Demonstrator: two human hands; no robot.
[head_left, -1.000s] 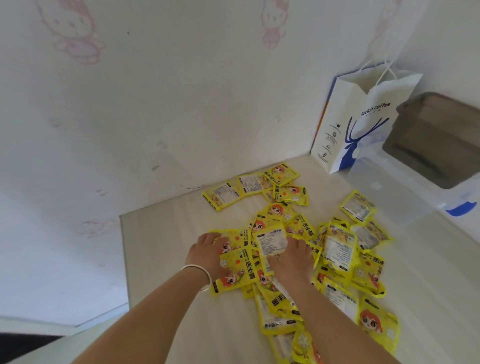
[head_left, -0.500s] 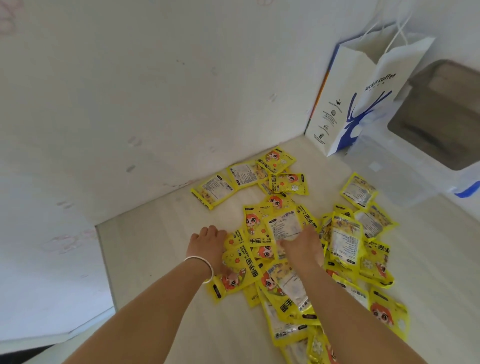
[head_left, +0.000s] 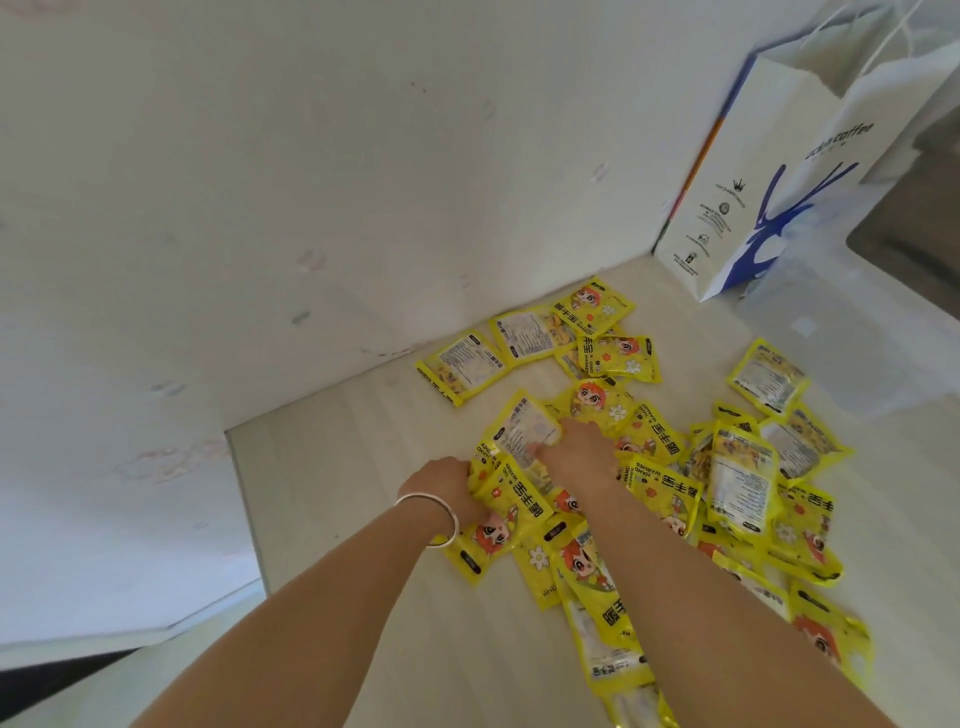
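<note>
Several yellow hand-warmer packets (head_left: 743, 483) lie scattered and overlapping on a pale wooden table (head_left: 337, 499). My left hand (head_left: 441, 480), with a silver bracelet on its wrist, grips a small bunch of packets (head_left: 511, 493) at the pile's left edge. Just right of it, my right hand (head_left: 584, 452) pinches one packet (head_left: 524, 428) with its white label side up. That packet lies against the top of the bunch in my left hand. Three more packets (head_left: 535, 343) lie apart near the wall.
A white paper bag with a blue deer logo (head_left: 769, 182) stands at the back right by the wall. A clear plastic box (head_left: 841, 353) sits in front of it. The table's left edge (head_left: 244, 499) runs close to my left arm.
My right hand has carried the label-side-up packet leftwards to the bunch in my left hand. The view has dipped lower and closer to the pile.
</note>
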